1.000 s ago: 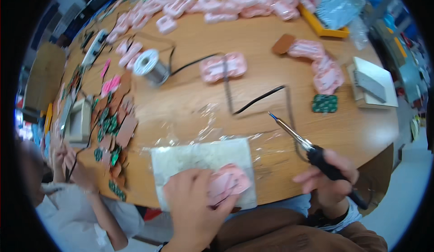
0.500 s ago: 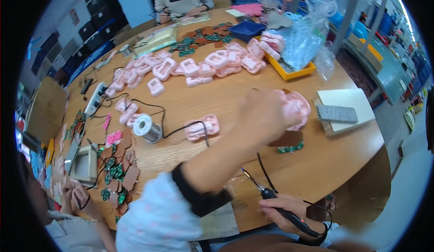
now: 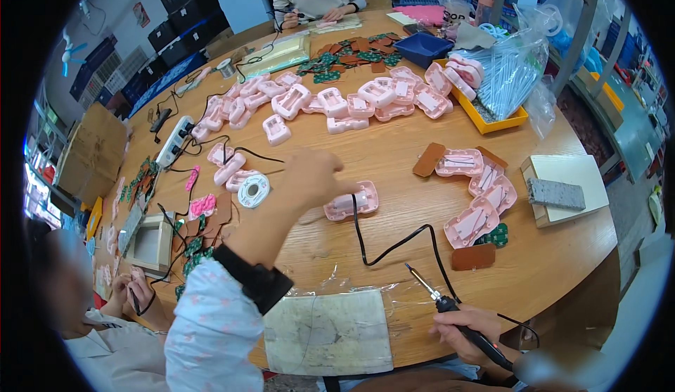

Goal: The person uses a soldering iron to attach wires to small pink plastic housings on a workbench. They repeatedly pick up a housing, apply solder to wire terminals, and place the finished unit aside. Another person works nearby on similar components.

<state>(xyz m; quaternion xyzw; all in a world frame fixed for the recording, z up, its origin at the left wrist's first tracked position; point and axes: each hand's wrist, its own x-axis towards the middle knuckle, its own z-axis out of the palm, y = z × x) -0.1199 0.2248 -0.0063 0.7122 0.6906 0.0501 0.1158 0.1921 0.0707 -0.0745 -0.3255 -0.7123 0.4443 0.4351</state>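
My right hand [image 3: 467, 332] grips a soldering iron [image 3: 464, 329] with a black handle, its metal tip pointing up and left over the table. My left hand [image 3: 313, 177] reaches across the table, thumb and fingers apart with nothing visible between them. Just beyond its fingers lies a pink plastic shell [image 3: 358, 202], with the iron's black cord crossing it. Beside my left wrist stands a solder wire spool [image 3: 254, 191], partly hidden by the arm. To the right, several pink shells [image 3: 470, 222] form a curved row, with brown boards [image 3: 473, 257] and a green circuit board [image 3: 496, 236] around them.
A worn work mat [image 3: 330, 332] lies at the near edge. Farther back are piled pink shells [image 3: 292, 101], a yellow tray [image 3: 503, 123], a blue tray [image 3: 424, 49] and a power strip [image 3: 174, 142]. A grey block rests on a white box [image 3: 583, 170]. Co-workers sit left and opposite.
My left hand has moved left, away from the right-hand shells, toward the single shell in the middle. My right hand still holds the soldering iron. The whole view has shifted slightly.
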